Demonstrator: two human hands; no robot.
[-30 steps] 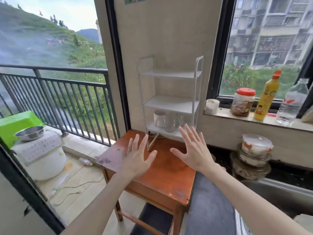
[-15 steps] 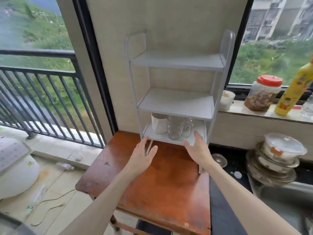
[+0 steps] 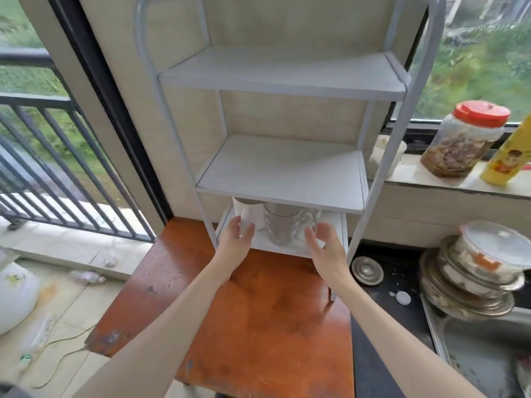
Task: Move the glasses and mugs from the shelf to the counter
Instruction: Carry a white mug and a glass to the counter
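While both hands hover spread, left hand (image 3: 236,243) perhaps touches mug (image 3: 249,216).

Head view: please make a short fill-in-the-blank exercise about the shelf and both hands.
1. The white mug and glass mug stand on the ____ tier of the shelf.
2. The left hand reaches beside the ____ mug.
3. The right hand holds ____.

Missing words: bottom; white; nothing
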